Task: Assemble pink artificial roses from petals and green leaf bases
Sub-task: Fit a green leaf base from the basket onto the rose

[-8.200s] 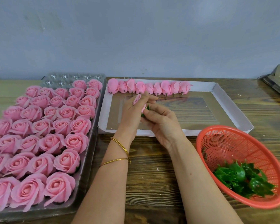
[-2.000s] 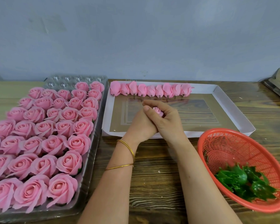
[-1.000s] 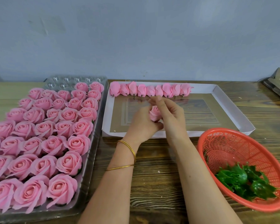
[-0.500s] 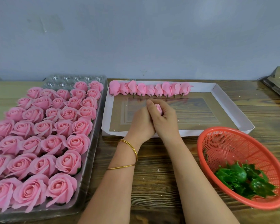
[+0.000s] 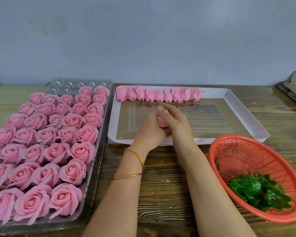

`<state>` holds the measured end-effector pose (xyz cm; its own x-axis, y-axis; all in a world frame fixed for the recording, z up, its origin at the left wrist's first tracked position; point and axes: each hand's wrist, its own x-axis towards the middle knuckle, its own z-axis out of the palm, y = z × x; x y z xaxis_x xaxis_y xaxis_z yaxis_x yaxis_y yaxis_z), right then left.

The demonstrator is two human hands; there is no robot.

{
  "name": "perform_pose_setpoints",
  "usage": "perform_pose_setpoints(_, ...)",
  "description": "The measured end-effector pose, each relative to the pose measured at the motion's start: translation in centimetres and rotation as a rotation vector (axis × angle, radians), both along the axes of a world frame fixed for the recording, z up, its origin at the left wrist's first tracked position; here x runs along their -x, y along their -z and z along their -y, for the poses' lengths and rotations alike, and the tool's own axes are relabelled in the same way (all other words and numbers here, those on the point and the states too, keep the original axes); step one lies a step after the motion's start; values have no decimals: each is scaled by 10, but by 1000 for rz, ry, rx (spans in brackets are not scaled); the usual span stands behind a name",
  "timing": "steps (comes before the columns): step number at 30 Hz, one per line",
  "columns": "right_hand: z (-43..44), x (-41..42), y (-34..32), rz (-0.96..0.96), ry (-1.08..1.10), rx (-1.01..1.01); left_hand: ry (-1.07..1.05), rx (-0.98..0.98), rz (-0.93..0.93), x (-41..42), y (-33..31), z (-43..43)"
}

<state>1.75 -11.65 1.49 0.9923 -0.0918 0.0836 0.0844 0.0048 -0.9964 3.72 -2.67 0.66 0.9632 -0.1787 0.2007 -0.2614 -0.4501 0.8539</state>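
rose: pink, rounded, mostly hidden between both hands.
left hand: grasping the rose.
right hand: laid over it, blurred; grip unclear.

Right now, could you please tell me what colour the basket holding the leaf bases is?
The basket is orange-red, seen best in the head view.

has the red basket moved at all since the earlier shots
No. The red basket still sits just in front of the white tray's near right corner, as before.
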Motion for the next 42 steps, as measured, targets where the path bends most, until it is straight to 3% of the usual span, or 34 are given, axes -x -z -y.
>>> perform_pose_setpoints(3,6,-4,-6,70,30,-271,48,136,-60,2,1,-3)
perform_pose_setpoints(6,8,-5,-7,101,-36,-374,93,148,-67,1,1,-3)
perform_pose_setpoints(10,2,-5,-8,64,-33,-283,110,174,-87,0,4,-3)
perform_pose_setpoints(16,0,-7,-4,23,-40,-309,95,203,-80,-2,7,-2)
perform_pose_setpoints(33,-4,-1,3,47,-100,-171,125,394,-32,-3,4,-4)
perform_pose_setpoints(39,-3,-1,1,18,-49,-209,107,384,-36,-5,7,-4)
perform_pose_setpoints(42,-1,0,-2,99,4,-173,98,331,-51,-5,5,-3)
